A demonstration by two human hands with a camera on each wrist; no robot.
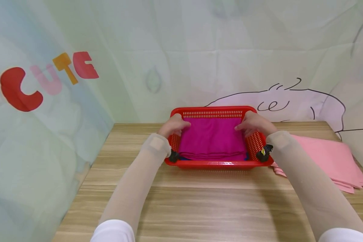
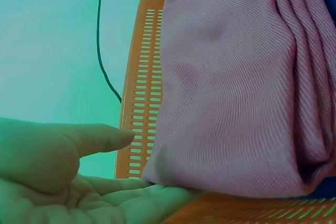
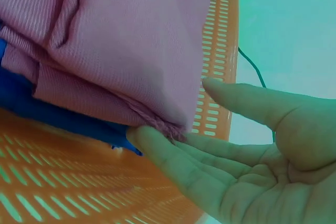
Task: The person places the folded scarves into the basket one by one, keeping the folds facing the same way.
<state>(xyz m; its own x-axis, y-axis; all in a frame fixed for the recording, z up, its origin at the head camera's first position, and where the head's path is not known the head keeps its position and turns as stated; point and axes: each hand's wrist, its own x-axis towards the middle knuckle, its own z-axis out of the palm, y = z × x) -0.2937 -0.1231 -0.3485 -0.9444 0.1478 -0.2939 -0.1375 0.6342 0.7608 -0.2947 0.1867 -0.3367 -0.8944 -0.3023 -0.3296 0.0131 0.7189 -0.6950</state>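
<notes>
A folded magenta cloth (image 1: 212, 137) lies in a red plastic basket (image 1: 224, 163) with slotted sides, over a blue cloth (image 3: 42, 107) that shows only at its edge. My left hand (image 1: 174, 125) reaches in at the left end. In the left wrist view its fairly straight fingers (image 2: 157, 199) go beneath the magenta cloth's corner, while the thumb stays apart from it. At the right end is my right hand (image 1: 254, 123). Its extended fingers (image 3: 184, 169) touch the opposite corner from below, thumb raised clear of the fabric. Some fingertips are hidden under the cloth.
A stack of folded pink cloth (image 1: 332, 161) lies to the right of the basket, partly behind my right forearm. The basket stands on a wood-grain table (image 1: 199, 208) near a printed curtain (image 1: 181, 60) along the back.
</notes>
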